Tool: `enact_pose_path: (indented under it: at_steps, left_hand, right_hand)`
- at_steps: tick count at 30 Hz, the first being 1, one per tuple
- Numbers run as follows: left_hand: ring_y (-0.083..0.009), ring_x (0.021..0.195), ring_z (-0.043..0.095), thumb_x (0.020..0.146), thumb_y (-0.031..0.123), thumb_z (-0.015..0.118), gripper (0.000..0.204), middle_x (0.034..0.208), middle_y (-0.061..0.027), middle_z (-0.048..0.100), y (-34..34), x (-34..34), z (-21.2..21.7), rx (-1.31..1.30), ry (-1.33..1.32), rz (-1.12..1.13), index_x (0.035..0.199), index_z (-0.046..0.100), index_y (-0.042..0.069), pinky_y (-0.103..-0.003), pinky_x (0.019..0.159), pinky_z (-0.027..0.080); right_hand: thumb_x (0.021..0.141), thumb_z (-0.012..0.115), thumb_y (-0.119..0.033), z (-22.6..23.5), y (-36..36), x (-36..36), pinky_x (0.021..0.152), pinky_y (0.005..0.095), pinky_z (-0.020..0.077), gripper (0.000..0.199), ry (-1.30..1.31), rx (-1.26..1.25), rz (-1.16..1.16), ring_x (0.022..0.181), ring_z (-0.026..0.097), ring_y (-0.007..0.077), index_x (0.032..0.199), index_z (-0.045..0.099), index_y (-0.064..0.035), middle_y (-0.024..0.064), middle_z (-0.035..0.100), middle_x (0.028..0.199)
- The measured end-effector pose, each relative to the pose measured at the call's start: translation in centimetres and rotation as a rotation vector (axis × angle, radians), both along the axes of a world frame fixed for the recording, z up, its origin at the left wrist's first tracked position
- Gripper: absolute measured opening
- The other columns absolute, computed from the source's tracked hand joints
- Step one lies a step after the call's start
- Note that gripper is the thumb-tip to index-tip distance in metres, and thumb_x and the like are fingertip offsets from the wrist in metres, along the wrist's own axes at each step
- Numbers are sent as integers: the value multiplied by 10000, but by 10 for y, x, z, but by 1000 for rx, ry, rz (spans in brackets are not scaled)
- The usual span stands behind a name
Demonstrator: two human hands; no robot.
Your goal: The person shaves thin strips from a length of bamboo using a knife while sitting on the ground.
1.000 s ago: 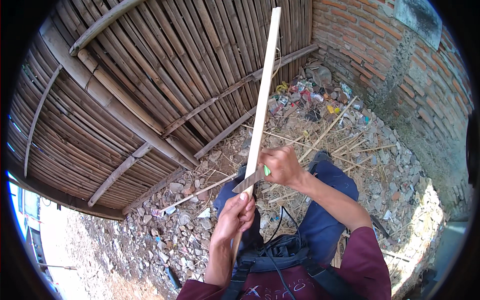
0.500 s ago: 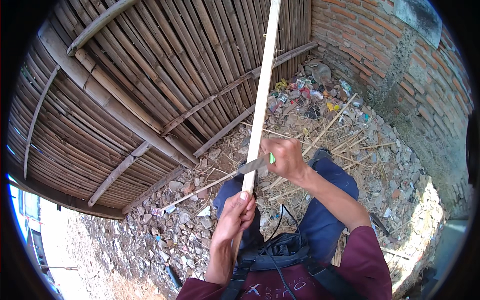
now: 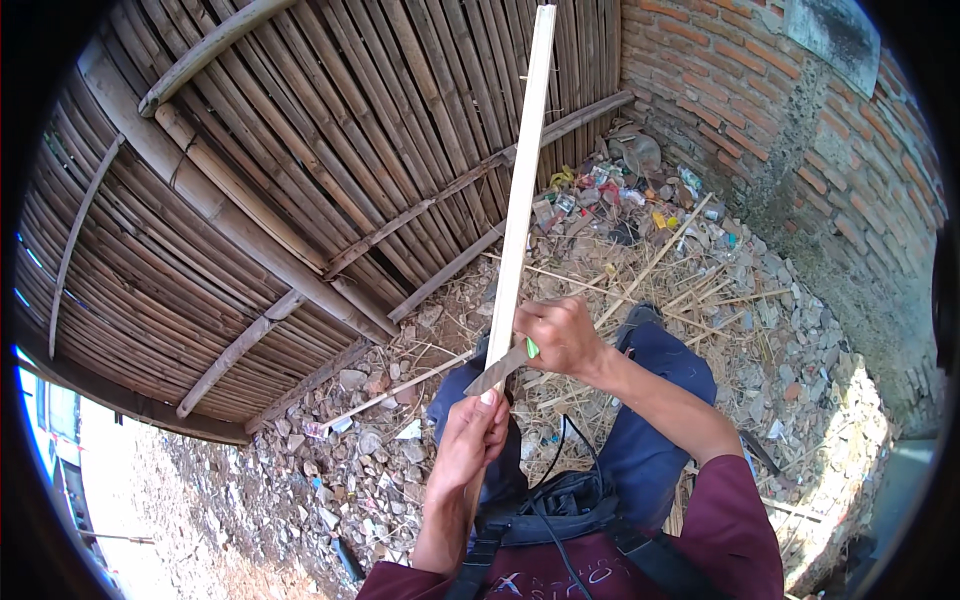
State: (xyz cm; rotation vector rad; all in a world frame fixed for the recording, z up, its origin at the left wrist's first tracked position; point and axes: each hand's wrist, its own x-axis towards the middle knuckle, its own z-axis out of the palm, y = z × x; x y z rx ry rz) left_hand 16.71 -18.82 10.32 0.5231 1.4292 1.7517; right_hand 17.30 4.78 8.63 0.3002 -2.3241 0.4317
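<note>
A long, pale split strip of bamboo or wood (image 3: pixel 520 210) slants up from my lap toward the slatted wall. Low on the strip, my left hand (image 3: pixel 472 435) is closed around it, thumb lying on its face. My right hand (image 3: pixel 558 337) is closed on a knife (image 3: pixel 497 372), whose green handle shows only in part between the fingers. The blade lies across the strip, its tip pointing down and left, just above my left thumb. The lower end of the strip is hidden behind my left hand and forearm.
A wall of bamboo slats (image 3: pixel 300 200) rises at the left and ahead, a brick wall (image 3: pixel 760 110) at the right. Stones, thin cut sticks (image 3: pixel 655 260) and coloured litter (image 3: pixel 610 190) cover the ground around my feet. A dark tool-like object (image 3: pixel 347 558) lies at the lower left.
My right hand and the knife have moved down along the strip, closer to my left thumb. The strip's upper end has come lower and is now in view. My left hand has barely moved.
</note>
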Motion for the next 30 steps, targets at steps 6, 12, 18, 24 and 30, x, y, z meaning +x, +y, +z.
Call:
enact_pose_path:
  at_steps: [6,12,18,24,30]
  left_hand:
    - [-42,536,287,1170,436,428,435,665,61,355,-4,6,3,-67,-31,-6,897,469,100,-230,459,248]
    - [-43,516,269,1152,481,449,462,658,70,330,-19,20,-10,-120,-49,-15,874,455,112,-237,448,224]
    - [-34,529,288,1172,422,428,422,668,64,371,-14,10,-12,-113,-23,-29,910,488,96,-233,458,240]
    - [-38,521,318,1174,409,430,451,662,55,410,-19,22,-22,-157,40,-61,860,499,92,-242,459,251]
    - [-39,544,310,1170,411,443,444,665,73,383,-32,41,-25,-198,-27,-159,858,490,98,-241,470,257]
  right_hand:
    - [748,746,-147,7,26,-12,495,434,511,181,12,-147,-106,586,699,328,833,601,-81,110,658,668]
    - [782,693,-115,19,74,-25,498,442,504,101,155,-171,-283,557,694,318,866,663,-67,142,686,673]
    - [745,695,-123,16,51,-18,505,441,514,127,79,-94,-66,601,713,327,857,690,-63,135,714,721]
    - [820,647,-91,27,79,-23,503,450,492,95,133,-218,-178,539,686,343,857,718,-41,174,647,611]
    - [913,575,-67,49,151,-19,494,449,456,237,311,-362,-456,502,653,375,775,699,82,247,585,560]
